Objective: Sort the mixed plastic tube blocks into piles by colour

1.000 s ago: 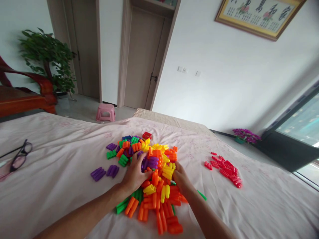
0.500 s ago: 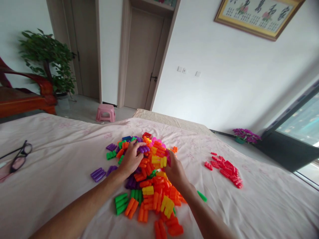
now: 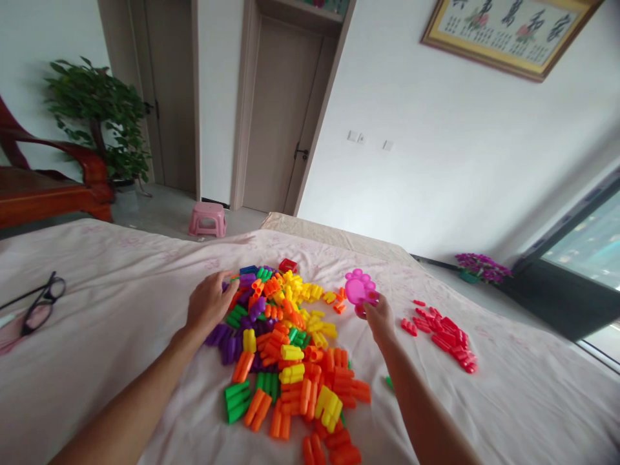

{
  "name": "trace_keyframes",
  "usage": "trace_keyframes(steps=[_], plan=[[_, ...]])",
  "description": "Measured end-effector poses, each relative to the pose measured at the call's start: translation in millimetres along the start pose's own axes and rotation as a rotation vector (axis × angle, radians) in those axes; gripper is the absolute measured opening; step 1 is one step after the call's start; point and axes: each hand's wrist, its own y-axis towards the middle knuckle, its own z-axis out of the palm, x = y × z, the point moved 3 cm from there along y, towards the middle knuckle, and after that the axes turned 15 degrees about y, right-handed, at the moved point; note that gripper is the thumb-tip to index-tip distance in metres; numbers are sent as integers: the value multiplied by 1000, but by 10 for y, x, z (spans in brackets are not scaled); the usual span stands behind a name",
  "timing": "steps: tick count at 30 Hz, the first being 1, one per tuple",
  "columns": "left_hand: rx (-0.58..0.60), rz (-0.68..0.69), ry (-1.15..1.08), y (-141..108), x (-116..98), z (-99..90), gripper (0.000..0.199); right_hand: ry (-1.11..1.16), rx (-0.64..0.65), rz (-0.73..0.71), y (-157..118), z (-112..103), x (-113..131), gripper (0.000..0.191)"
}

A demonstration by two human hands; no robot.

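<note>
A heap of plastic blocks in orange, yellow, green and purple lies on the pale bedsheet. Between the thumb and fingers of my right hand is a magenta flower-shaped piece, raised at the right of the heap. My left hand rests at the heap's upper left edge, over purple and green pieces; its fingertips are close together, and what they hold, if anything, is hidden. Off to the right lies a separate group of red blocks.
Eyeglasses lie on the sheet at the far left. A small red block sits behind the heap. Beyond the sheet are a pink stool, a wooden chair, a potted plant and purple flowers.
My right hand has moved right, away from the heap, with the magenta piece. My left hand has shifted left. Yellow blocks at the top of the heap are now uncovered.
</note>
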Motion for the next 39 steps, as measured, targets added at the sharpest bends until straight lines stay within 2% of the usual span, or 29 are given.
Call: trace_keyframes(steps=[2,5,10,13,17,26,31,36,39], plan=[[41,10,29,3,75,96,50,11,-34,50,80,-75,-117,46],[91,84,30,-5,93,254,50,-10,-24,71,124,-42,-236,41],[123,150,19,-41,-1,379,54,-34,91,80,53,241,-366,43],[147,146,5,-94,-103,396,64,-16,187,100,-84,427,-422,42],[188,122,-121,-179,-277,419,77,48,319,204,-323,615,-449,45],[150,130,-328,-262,-656,545,85,149,391,269,-626,786,-311,44],[150,50,-420,-216,-873,583,81,189,432,298,-683,829,-233,43],[163,31,-559,-100,-1057,513,74,209,461,181,-663,911,-117,37],[167,36,-612,-30,-1112,454,70,139,478,69,-664,962,39,33]])
